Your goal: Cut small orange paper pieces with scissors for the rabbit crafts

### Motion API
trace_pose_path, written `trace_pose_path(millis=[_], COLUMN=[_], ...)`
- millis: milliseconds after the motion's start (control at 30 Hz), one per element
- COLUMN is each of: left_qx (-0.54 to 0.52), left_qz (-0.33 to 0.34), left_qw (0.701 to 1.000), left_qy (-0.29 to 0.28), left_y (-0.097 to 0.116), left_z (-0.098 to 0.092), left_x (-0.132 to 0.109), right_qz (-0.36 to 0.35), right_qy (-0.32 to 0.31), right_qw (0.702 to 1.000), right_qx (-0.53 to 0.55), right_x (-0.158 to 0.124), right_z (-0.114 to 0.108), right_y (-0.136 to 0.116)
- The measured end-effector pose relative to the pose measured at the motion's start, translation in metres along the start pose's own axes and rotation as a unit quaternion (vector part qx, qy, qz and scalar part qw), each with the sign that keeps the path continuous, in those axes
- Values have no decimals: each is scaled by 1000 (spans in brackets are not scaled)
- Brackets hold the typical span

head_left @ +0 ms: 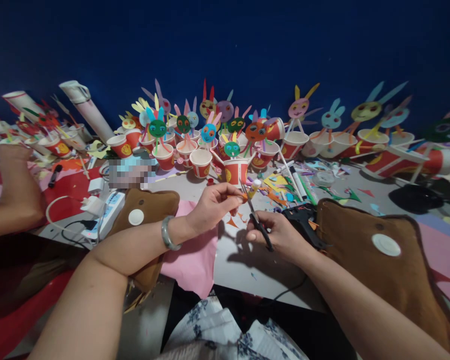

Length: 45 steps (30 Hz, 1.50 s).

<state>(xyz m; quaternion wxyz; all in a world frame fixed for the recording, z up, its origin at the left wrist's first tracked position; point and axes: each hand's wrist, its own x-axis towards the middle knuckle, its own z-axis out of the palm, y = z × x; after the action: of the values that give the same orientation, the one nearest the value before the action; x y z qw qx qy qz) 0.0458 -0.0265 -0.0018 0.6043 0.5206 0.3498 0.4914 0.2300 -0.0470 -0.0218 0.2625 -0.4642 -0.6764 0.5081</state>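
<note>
My left hand [219,205], with a bracelet [168,233] on the wrist, pinches a small orange paper piece [242,197] in front of me. Black-handled scissors [261,231] are gripped in my right hand [279,232], their blades pointing up and away beside the orange piece. Whether the blades touch the paper I cannot tell. Just beyond my hands stands a red-and-white paper cup [235,171] with a blue rabbit-like paper face [231,149] above it. Scraps of orange paper lie on the table below my fingers. A pink paper sheet [195,250] lies under my left forearm.
Several paper cups with paper rabbit figures line the blue wall [225,45]. Brown cushion-like pads [354,250] flank my arms. A white power strip [110,215] with cables is at left, near another person's arm [17,185]. Markers [298,182] and paper scraps lie right of centre.
</note>
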Motion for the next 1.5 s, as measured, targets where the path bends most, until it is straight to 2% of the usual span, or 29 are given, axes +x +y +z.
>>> trace_pose_path(millis=[467,933,1133,1500], left_qx=[-6,-9,-15,0], left_qz=[5,7,-22,5], left_qw=[1000,1000,1000,1000], left_qy=[0,8,-11,-1], left_y=[-2,-6,-7,-6], left_z=[0,-2,-2,-2], left_x=[1,1,2,1], right_qz=[10,8,6,17], right_qy=[-16,2,14,7], right_qw=[1000,1000,1000,1000], right_qx=[19,3,-8,4], right_x=[0,0,0,1], right_z=[-1,-1,-1,-1], right_y=[4,7,5,5])
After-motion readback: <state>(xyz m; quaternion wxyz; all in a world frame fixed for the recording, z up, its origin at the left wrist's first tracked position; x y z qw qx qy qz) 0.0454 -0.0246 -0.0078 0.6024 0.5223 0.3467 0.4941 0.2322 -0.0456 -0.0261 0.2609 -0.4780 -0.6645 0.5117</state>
